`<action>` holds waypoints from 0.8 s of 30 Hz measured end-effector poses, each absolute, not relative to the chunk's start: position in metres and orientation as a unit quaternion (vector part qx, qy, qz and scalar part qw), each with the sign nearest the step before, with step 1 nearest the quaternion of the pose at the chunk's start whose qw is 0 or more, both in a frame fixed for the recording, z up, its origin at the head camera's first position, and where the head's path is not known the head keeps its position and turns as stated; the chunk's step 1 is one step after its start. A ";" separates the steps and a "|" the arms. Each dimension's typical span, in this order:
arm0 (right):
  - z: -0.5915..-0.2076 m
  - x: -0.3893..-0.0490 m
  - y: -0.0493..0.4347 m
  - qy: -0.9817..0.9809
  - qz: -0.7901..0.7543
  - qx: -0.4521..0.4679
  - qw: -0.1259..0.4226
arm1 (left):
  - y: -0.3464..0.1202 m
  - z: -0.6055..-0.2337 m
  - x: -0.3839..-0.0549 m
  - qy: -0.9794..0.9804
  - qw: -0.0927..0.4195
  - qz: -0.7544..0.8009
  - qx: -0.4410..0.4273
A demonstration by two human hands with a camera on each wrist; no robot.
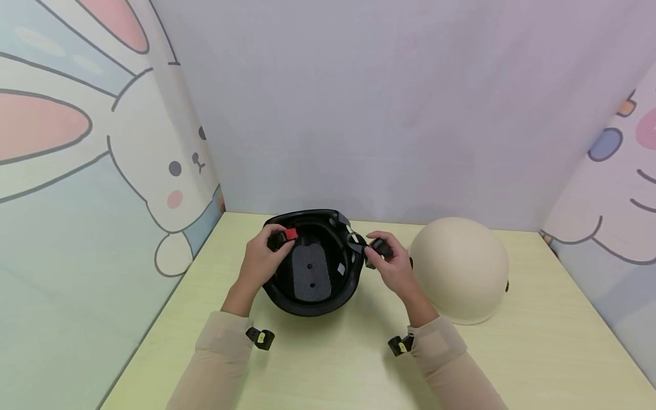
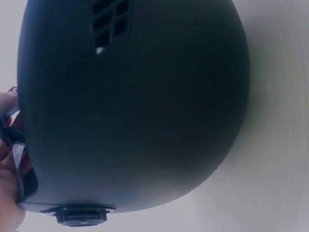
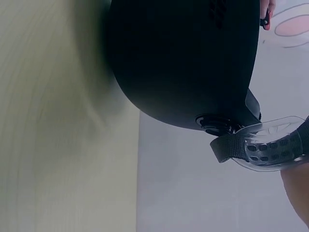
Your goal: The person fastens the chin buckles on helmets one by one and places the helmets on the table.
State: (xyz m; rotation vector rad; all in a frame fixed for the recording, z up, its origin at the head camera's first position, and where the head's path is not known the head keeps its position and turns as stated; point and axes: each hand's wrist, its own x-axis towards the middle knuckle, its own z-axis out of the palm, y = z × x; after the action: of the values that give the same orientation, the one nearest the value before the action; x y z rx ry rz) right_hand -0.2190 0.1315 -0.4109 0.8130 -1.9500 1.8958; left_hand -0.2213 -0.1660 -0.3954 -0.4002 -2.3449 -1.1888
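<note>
A black helmet [image 1: 310, 310] lies with its hollow side up and its ribbed grey lining pad [image 1: 311, 273] showing. At its left rim my left hand [image 1: 258, 259] pinches a black strap end with a red buckle [image 1: 291, 234]. Off the right rim, my right hand [image 1: 392, 265] holds a dark webbing strap [image 3: 226, 147], with a clear plastic piece [image 3: 270, 166] around it near the fingers. In the left wrist view the helmet's smooth outer shell [image 2: 145, 111] fills most of the picture, with my left fingers at its rim.
A cream rounded dome [image 1: 458, 267], like a helmet shell, sits to the right behind my right forearm. The pale wooden table [image 1: 328, 364] runs back to a plain grey curtain [image 1: 369, 114]. Walls with cartoon rabbit drawings [image 1: 169, 171] stand at both sides.
</note>
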 end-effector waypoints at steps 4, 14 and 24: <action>-0.409 -0.220 0.134 -0.643 0.697 0.305 0.089 | -0.166 -0.395 -0.222 -0.856 0.239 -0.434 -0.148; -0.405 -0.220 0.136 -0.518 0.783 0.343 0.038 | -0.166 -0.395 -0.222 -0.856 0.236 -0.436 -0.148; -0.413 -0.223 0.141 -0.496 0.792 0.353 0.043 | -0.165 -0.397 -0.222 -0.857 0.238 -0.433 -0.148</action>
State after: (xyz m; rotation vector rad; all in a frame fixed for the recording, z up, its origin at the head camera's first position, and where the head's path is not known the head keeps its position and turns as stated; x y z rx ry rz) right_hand -0.2226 0.1412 -0.4134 1.0802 -1.5187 2.4225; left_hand -0.2218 -0.1646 -0.3968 -0.4060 -2.3467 -1.1875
